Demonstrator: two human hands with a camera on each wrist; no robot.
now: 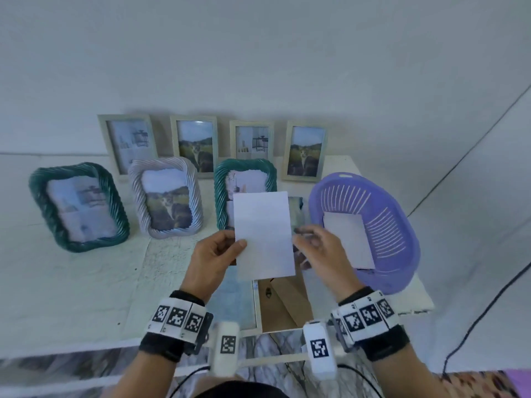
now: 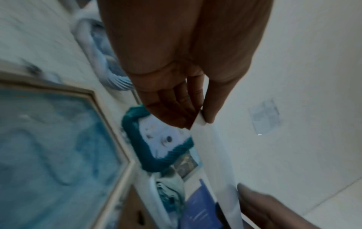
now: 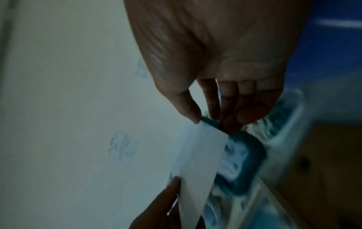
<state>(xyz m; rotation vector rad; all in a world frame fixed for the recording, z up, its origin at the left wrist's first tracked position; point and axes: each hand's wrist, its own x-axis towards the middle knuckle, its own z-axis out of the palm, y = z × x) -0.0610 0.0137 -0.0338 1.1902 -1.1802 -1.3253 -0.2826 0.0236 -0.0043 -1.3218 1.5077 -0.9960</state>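
Note:
I hold a white card point(image 1: 263, 234) upright above the table, its blank side toward me. My left hand point(image 1: 238, 246) pinches its left edge, thumb on the front and fingers behind, as the left wrist view shows point(image 2: 197, 120). My right hand point(image 1: 300, 239) pinches the card's right edge near the top corner point(image 3: 209, 124). A printed photo point(image 1: 296, 211) shows behind the card's right side; what holds it is hidden. Below my hands an opened light frame point(image 1: 254, 305) lies flat, with its brown backing board point(image 1: 287, 303) beside the glass.
A purple slotted basket point(image 1: 402, 225) stands at the right with a white card point(image 1: 349, 239) in it. Several framed pictures stand along the wall and mid-table, among them a teal rope frame point(image 1: 244, 173) right behind the held card. The table edge point(image 1: 86, 344) is near me.

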